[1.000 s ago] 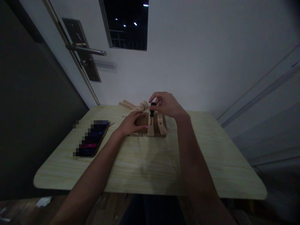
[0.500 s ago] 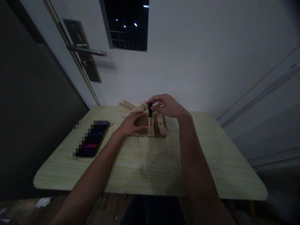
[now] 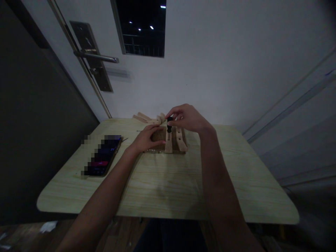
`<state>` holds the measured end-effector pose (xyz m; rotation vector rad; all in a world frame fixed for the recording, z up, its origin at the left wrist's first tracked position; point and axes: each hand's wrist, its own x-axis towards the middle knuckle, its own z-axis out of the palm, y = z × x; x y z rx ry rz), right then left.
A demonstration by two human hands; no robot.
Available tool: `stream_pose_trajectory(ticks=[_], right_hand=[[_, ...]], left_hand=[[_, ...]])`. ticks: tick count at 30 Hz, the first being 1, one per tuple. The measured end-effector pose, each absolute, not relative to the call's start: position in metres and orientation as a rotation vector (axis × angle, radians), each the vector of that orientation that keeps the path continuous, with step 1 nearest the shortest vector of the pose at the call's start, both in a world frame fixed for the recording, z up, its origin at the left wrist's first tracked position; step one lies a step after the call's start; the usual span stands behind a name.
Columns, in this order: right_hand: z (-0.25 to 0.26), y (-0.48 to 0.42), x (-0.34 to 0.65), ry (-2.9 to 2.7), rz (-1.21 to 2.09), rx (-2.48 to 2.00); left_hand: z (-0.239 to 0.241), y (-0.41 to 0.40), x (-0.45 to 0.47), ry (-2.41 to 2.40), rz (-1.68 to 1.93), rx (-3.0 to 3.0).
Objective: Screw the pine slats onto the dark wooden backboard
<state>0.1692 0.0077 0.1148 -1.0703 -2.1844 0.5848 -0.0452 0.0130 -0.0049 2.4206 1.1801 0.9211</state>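
Note:
A brown wooden board [image 3: 157,135] lies on the table, with light wooden strips across it. My left hand [image 3: 147,138] rests over the board's left part, fingers and thumb spread. Its thumb tip touches the edge of the middle strip [image 3: 168,146]. Above that strip, my right hand [image 3: 187,117] pinches a small screwdriver [image 3: 169,125] by its black handle. The screwdriver points down, its shaft at the strip; the exact contact at the tip is too small to make out. To the right lies another strip with holes [image 3: 180,138].
Behind the board are more light wooden pieces [image 3: 148,119], near the white door panel. A phone [image 3: 105,155] lies lit on the table's left, a thin metal piece [image 3: 125,139] beside it. The table [image 3: 168,189] has a rounded front edge. A door handle [image 3: 98,56] sticks out upper left.
The fingers of my right hand have shifted slightly on the screwdriver handle, which stands a little further right at its top. My left hand stays in place on the board.

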Motion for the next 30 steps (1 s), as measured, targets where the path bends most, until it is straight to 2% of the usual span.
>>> stream_pose_trajectory(ticks=[7,13,22,30], right_hand=[[0.108,0.01,0.169,-2.08,0.411,-1.2],[0.109,0.011,0.167,-2.172,0.635,-0.949],[0.112,0.01,0.176,-2.223,0.802,-0.965],[0.112,0.011,0.176,-2.189,0.575,-1.053]], left_hand=[[-0.004,0.012,-0.045,1.221,0.887,2.403],[-0.001,0.011,-0.044,1.219,0.875,2.402],[-0.002,0.011,-0.045,1.218,0.891,2.402],[-0.002,0.011,-0.045,1.194,0.897,2.412]])
